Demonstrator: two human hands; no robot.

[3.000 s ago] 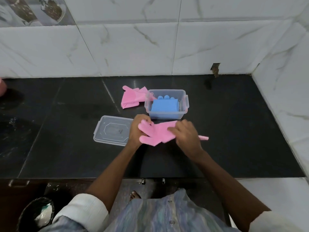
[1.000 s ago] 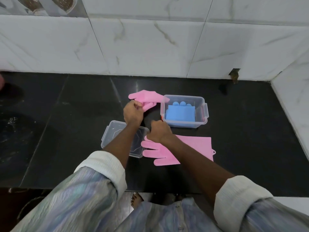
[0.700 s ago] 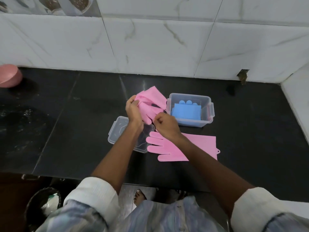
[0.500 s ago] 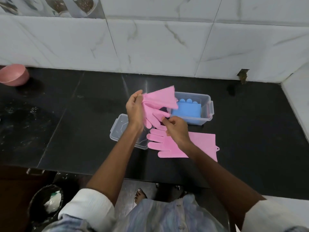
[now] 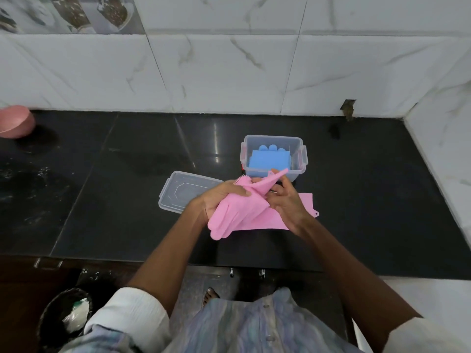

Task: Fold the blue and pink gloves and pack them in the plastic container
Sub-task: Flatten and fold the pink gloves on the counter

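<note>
Now: pink glove held over the worktop

Both hands are gripping one pink glove (image 5: 237,212): left hand (image 5: 216,200) closed around it, right hand (image 5: 286,200) pinching its cuff. Another pink glove (image 5: 303,207) is lying flat beneath; blue gloves (image 5: 270,161) are sitting folded inside the plastic container (image 5: 302,159).

White marble wall tiles (image 5: 229,72) w/ black stone counter (image 5: 102,200).

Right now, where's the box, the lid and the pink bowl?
box (image 5: 299,171), head view, clear front-right wall.
lid (image 5: 178,197), head view, flat middle panel.
pink bowl (image 5: 15,122), head view, its outer side.
</note>
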